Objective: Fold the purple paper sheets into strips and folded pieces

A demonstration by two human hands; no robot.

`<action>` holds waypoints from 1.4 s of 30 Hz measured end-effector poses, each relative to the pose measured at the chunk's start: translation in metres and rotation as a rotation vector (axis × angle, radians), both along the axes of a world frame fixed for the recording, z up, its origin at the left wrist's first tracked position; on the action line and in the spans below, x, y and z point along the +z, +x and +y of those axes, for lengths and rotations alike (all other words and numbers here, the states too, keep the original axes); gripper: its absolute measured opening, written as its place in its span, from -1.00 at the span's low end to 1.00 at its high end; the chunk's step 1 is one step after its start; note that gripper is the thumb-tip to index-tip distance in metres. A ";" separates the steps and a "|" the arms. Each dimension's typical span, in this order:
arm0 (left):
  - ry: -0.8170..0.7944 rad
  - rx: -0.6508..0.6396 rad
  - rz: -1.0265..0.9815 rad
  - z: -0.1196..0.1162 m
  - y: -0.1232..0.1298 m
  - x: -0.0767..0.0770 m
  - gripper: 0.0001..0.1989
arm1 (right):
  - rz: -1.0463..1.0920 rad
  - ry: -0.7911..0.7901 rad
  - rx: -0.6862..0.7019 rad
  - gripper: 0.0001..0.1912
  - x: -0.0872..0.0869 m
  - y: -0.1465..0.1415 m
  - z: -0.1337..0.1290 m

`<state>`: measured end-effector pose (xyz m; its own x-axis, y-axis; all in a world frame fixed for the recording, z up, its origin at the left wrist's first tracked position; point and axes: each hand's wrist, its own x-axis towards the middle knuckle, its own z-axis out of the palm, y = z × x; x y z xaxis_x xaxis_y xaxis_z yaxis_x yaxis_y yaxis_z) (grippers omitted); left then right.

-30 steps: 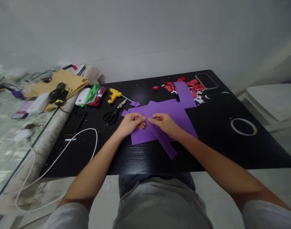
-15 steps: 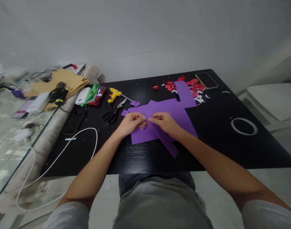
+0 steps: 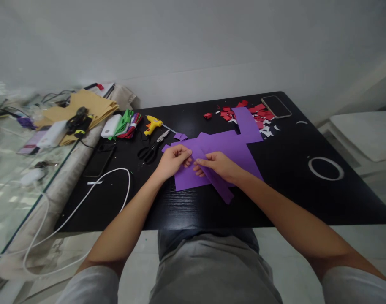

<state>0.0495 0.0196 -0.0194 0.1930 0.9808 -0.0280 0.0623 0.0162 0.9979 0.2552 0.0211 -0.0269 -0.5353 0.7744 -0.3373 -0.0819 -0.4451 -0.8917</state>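
A strip of purple paper (image 3: 218,185) slants between my hands, its lower end pointing toward me. My left hand (image 3: 175,161) pinches its upper end between thumb and fingers. My right hand (image 3: 216,164) grips the strip a little lower, thumb on top. Beneath both hands lies a larger purple paper sheet (image 3: 243,158), flat on the black table (image 3: 294,185). Small folded purple pieces (image 3: 180,137) rest just beyond my left hand, beside black-handled scissors (image 3: 153,147).
A yellow glue gun (image 3: 153,124) lies behind the scissors. Red paper scraps (image 3: 259,113) and a phone (image 3: 276,106) are at the back right, a white ring (image 3: 326,169) at the right. A white cable (image 3: 128,185) loops over the left side, near a dark phone (image 3: 99,161).
My right hand has slid slightly down along the strip, apart from the left fingertips. The strip's lower end has shifted a little up and left.
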 end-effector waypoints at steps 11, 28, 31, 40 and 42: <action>0.020 0.026 0.011 -0.002 0.002 0.003 -0.68 | -0.022 0.064 -0.030 -0.84 -0.001 -0.001 -0.001; -0.012 0.045 -0.019 -0.001 -0.001 0.008 -0.65 | 0.007 -0.056 0.010 -0.82 0.004 0.001 0.001; -0.088 -0.066 0.021 -0.002 0.000 0.008 -0.61 | 0.014 0.007 0.023 -0.80 0.000 0.002 0.002; -0.088 -0.094 0.045 -0.001 0.000 0.006 -0.59 | -0.038 0.092 0.019 -0.77 -0.001 0.004 0.001; -0.089 -0.088 0.042 0.000 0.001 0.006 -0.58 | -0.047 0.090 0.011 -0.78 -0.001 0.004 0.001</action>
